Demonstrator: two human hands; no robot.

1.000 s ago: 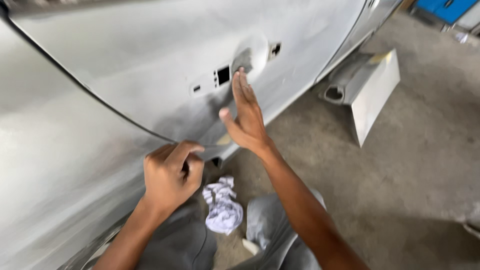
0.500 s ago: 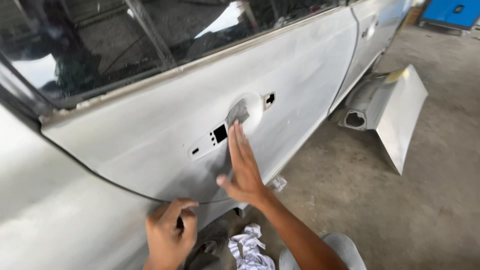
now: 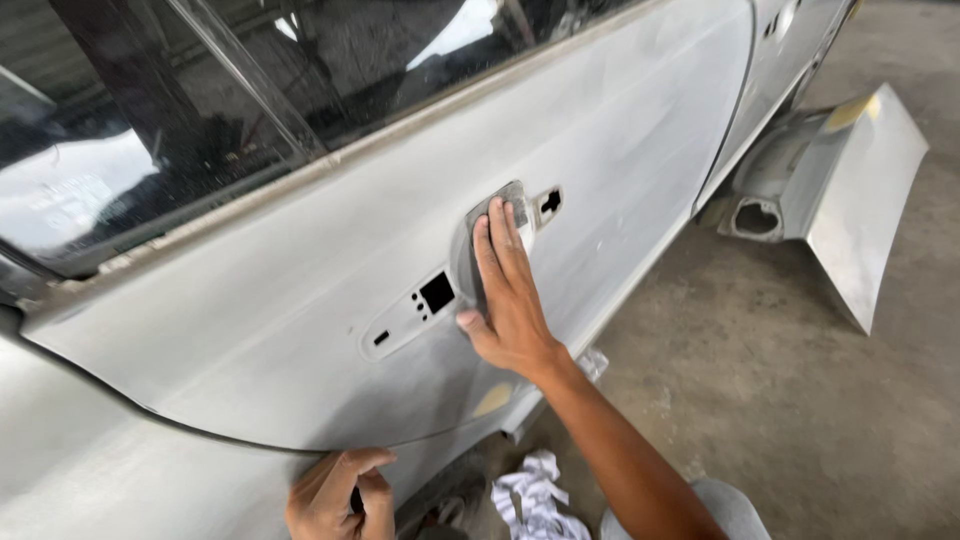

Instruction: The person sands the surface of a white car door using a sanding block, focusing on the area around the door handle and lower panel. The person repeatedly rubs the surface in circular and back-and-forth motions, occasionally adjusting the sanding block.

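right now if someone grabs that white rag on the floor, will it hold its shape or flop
The white rag would probably flop: it lies crumpled in soft folds on the concrete floor. It looks light and thin. It seems unlikely to roll or slide.

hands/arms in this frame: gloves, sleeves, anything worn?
Both hands bare: no gloves, rings or watch visible. Right hand leads into a forearm with no sleeve down to the frame edge. Left hand shows only to the wrist, also uncovered.

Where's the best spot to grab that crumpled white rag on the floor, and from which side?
Pinch the white rag at its raised, bunched folds near the top, coming straight down from above. It lies loosely crumpled on the concrete floor, so the folds stand up; the right hand's forearm crosses just beside it.
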